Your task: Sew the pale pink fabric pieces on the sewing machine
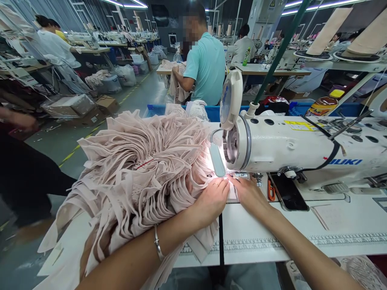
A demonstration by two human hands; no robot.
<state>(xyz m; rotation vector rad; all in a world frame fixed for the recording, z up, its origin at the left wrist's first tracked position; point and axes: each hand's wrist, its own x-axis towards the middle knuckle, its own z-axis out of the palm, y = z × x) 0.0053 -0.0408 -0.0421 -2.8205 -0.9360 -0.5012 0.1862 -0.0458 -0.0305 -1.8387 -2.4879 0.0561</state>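
My left hand (pixel 214 196) is closed on pale pink fabric just in front of the needle area of a white sewing machine (pixel 269 141). Close beside it, my right hand (pixel 247 192) grips the right edge of the same piece, and a small patch of the fabric (pixel 232 192) shows between the two. The needle and presser foot are mostly hidden by a pale lamp cover (pixel 217 160) and bright light. A big ruffled heap of joined pale pink pieces (pixel 145 149) lies left of the machine, spilling over the table's front edge.
Right of my right hand lie orange thread snips (pixel 271 190) and a dark phone (pixel 288 192). A ruler strip (pixel 256 244) runs along the table front. Behind the machine stands a yellow-capped bottle (pixel 325 102). A person in a turquoise shirt (pixel 208 68) sits ahead; another walks at left.
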